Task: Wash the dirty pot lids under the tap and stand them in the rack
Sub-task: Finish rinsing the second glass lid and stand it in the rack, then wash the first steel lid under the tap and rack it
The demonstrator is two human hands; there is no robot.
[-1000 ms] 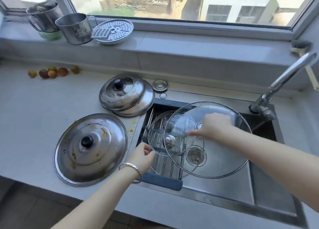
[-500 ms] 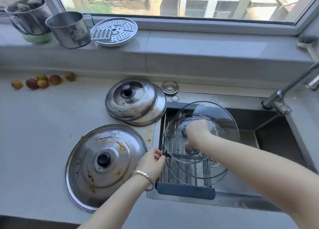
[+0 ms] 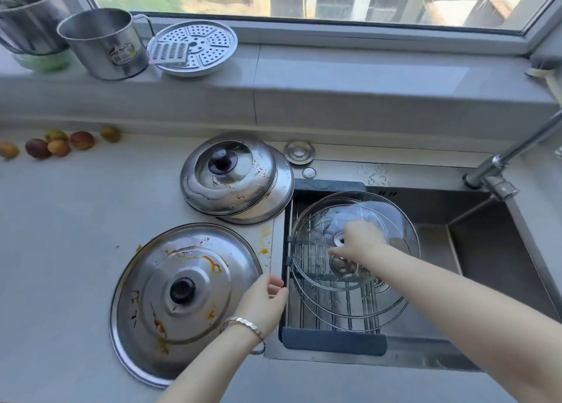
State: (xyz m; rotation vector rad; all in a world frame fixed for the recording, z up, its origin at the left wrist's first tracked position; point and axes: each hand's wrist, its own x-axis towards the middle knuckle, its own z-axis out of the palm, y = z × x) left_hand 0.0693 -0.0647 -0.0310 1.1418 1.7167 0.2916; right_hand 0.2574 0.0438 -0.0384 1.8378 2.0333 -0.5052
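At centre right of the frame the right hand (image 3: pixel 360 240) is pinching the knob of a glass lid (image 3: pixel 395 220) leaning in the rack (image 3: pixel 331 340) over the sink (image 3: pixel 486 250), with a second glass lid (image 3: pixel 349 317) lying against it in front. The left hand (image 3: pixel 264 300) is resting loosely curled, holding nothing, at the rack's left edge, touching the large stained steel lid (image 3: pixel 182 299) lying on the bench (image 3: pixel 60 220). Two more dirty steel lids (image 3: pixel 234 177) are sitting stacked at upper centre, beside the sink.
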